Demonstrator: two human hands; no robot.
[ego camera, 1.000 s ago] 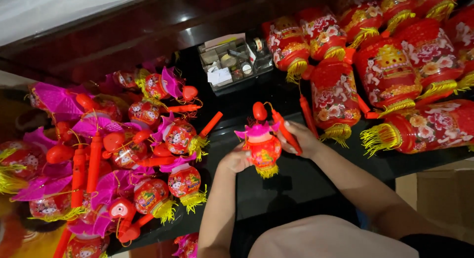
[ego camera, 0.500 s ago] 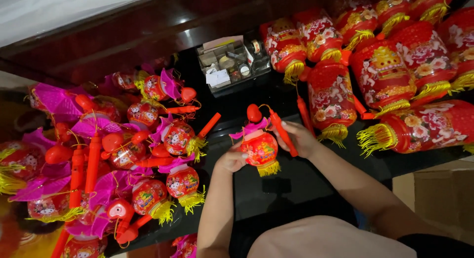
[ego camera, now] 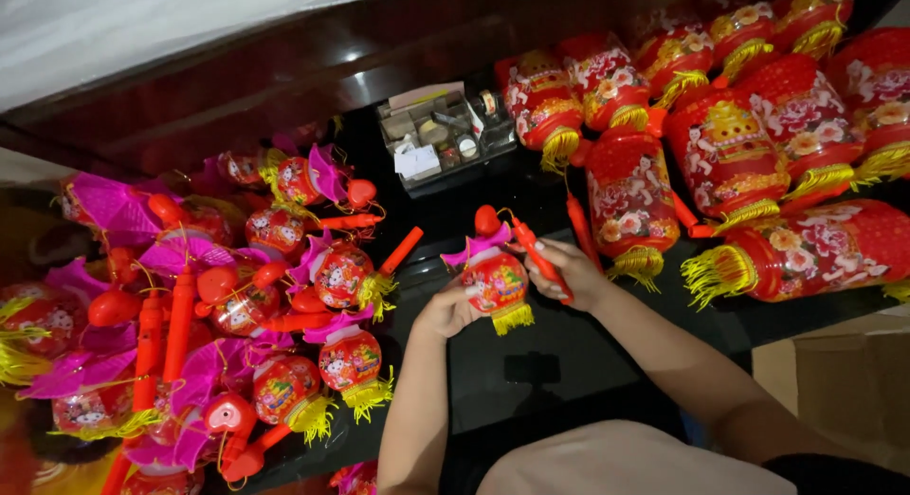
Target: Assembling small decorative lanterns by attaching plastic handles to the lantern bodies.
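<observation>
A small round red lantern (ego camera: 495, 280) with a pink top fan and a yellow fringe hangs between my hands over the black table (ego camera: 559, 353). My left hand (ego camera: 445, 312) holds its lower left side. My right hand (ego camera: 565, 270) grips the red plastic stick (ego camera: 534, 251) tied to the lantern's top. A red heart-shaped piece (ego camera: 487, 219) sticks up above the lantern.
A heap of small lanterns (ego camera: 218, 315) with pink fans and red sticks fills the left. Large red cylindrical lanterns (ego camera: 749, 154) with yellow tassels lie at the right. A clear parts box (ego camera: 445, 135) stands at the back. A cardboard box (ego camera: 844, 381) sits at the lower right.
Both hands have shifted the small lantern slightly left and up, and turned it a little. The piles on either side have not moved.
</observation>
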